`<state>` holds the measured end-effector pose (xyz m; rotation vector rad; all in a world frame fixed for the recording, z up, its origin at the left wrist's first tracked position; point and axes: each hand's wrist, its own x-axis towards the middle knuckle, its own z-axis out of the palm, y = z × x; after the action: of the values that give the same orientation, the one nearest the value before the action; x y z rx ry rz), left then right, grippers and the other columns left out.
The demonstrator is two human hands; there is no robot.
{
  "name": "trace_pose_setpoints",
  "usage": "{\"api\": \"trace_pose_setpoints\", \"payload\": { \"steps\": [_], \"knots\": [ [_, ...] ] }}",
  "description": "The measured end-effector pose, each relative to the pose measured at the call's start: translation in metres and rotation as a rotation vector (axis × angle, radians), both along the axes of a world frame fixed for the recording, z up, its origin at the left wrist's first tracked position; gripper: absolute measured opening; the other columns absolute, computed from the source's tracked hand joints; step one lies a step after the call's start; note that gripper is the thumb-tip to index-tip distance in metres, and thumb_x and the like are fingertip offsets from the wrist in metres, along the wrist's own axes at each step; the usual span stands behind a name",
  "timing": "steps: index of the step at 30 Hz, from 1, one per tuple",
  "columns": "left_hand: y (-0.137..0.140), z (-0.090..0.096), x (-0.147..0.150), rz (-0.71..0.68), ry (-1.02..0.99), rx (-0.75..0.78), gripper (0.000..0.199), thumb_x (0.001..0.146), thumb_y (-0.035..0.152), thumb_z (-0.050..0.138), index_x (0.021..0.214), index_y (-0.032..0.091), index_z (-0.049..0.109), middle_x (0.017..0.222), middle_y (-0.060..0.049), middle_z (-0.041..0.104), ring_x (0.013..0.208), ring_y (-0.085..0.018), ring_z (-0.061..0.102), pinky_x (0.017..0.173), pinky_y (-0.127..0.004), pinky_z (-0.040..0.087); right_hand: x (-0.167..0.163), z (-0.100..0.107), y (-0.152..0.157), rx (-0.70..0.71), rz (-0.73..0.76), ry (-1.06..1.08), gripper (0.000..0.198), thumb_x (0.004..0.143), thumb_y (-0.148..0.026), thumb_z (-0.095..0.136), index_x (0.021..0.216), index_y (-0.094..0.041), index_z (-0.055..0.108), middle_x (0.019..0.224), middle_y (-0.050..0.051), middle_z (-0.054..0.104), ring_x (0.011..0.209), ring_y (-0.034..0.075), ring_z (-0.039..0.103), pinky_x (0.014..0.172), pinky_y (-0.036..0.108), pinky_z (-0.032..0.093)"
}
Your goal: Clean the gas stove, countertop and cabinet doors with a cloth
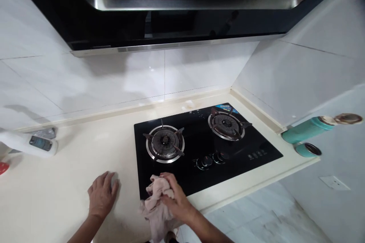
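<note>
A crumpled pale pink cloth [156, 209] is bunched in my right hand [177, 200], with its lower end hanging at the counter's front edge. Both are at the front left corner of the black glass gas cooktop [194, 131]. To the left, my left hand [102, 193] rests palm down on the cream countertop [71, 167], its fingers slightly bent and holding nothing. The left burner [165, 142] and the right burner [226, 125] carry bare pan supports. Two control knobs [205, 161] sit near the cooktop's front edge.
A black range hood [114, 30] hangs low above the cooktop. A white bottle [31, 144] lies or leans at the left, near a red object [3, 168]. At the right end stand a teal flask [305, 131] and a teal cup [305, 151]. White spots mark the back counter.
</note>
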<state>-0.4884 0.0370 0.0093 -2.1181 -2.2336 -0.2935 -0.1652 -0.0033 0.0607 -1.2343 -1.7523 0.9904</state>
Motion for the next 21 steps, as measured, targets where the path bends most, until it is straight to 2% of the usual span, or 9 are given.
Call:
{"api": "trace_pose_setpoints", "payload": {
  "steps": [2,4,8,11,13,15,17,21],
  "knots": [
    [-0.001,0.0,0.0,-0.002,-0.002,0.004,0.04,0.098,0.04,0.043,0.127,0.021,0.063,0.136,-0.014,0.058,0.126,-0.03,0.048,0.103,-0.047,0.037,0.024,0.013,0.001,-0.004,-0.041,0.125,0.051,0.077,-0.022,0.055,0.127,-0.025,0.044,0.143,0.012,0.049,0.134,0.026,0.049,0.108,0.041,0.045],
    [-0.002,0.0,0.0,-0.007,-0.008,0.001,0.039,0.098,0.04,0.044,0.127,0.021,0.063,0.136,-0.014,0.058,0.126,-0.03,0.049,0.103,-0.046,0.037,0.055,0.016,-0.003,-0.041,-0.11,0.156,0.046,0.08,-0.023,0.052,0.126,-0.025,0.044,0.147,0.013,0.046,0.134,0.026,0.049,0.106,0.041,0.047],
    [-0.003,0.001,0.0,-0.014,-0.005,-0.006,0.04,0.099,0.04,0.042,0.126,0.021,0.063,0.135,-0.014,0.058,0.125,-0.031,0.049,0.101,-0.047,0.038,0.121,-0.003,-0.024,-0.046,-0.335,-0.159,0.03,0.085,-0.029,0.049,0.115,-0.025,0.053,0.142,0.013,0.05,0.131,0.028,0.05,0.106,0.048,0.047],
    [-0.003,0.001,0.0,-0.019,0.01,-0.005,0.041,0.099,0.04,0.041,0.127,0.02,0.063,0.136,-0.014,0.057,0.125,-0.031,0.049,0.101,-0.046,0.038,0.142,-0.016,-0.04,0.042,-0.531,-0.31,0.031,0.091,-0.034,0.047,0.121,-0.025,0.053,0.139,0.015,0.05,0.13,0.03,0.05,0.105,0.053,0.047],
    [-0.003,0.002,0.001,-0.014,0.013,-0.013,0.04,0.099,0.039,0.042,0.127,0.02,0.063,0.136,-0.014,0.057,0.125,-0.03,0.049,0.102,-0.046,0.037,0.135,-0.017,-0.041,0.112,-0.517,-0.372,0.042,0.094,-0.038,0.048,0.134,-0.026,0.047,0.147,0.015,0.045,0.136,0.031,0.044,0.108,0.054,0.044],
    [-0.003,0.002,0.002,-0.007,0.015,-0.023,0.039,0.098,0.038,0.043,0.127,0.021,0.063,0.136,-0.014,0.058,0.125,-0.03,0.048,0.102,-0.046,0.037,0.117,-0.016,-0.03,0.143,-0.371,-0.487,0.054,0.093,-0.043,0.056,0.143,-0.027,0.044,0.156,0.013,0.036,0.144,0.034,0.035,0.113,0.056,0.038],
    [-0.002,0.003,0.002,-0.003,0.016,-0.026,0.038,0.098,0.038,0.044,0.126,0.021,0.063,0.135,-0.014,0.058,0.126,-0.03,0.048,0.103,-0.046,0.037,0.096,-0.018,-0.011,0.123,-0.247,-0.623,0.063,0.086,-0.047,0.066,0.143,-0.027,0.048,0.161,0.014,0.03,0.147,0.04,0.028,0.114,0.061,0.032],
    [-0.001,0.004,0.003,-0.005,0.016,-0.015,0.039,0.098,0.038,0.043,0.126,0.019,0.063,0.135,-0.015,0.058,0.126,-0.031,0.048,0.103,-0.047,0.037,0.055,-0.025,0.018,0.053,-0.204,-0.765,0.062,0.078,-0.047,0.075,0.135,-0.028,0.059,0.159,0.016,0.034,0.146,0.047,0.024,0.113,0.069,0.022]
  ]
}}
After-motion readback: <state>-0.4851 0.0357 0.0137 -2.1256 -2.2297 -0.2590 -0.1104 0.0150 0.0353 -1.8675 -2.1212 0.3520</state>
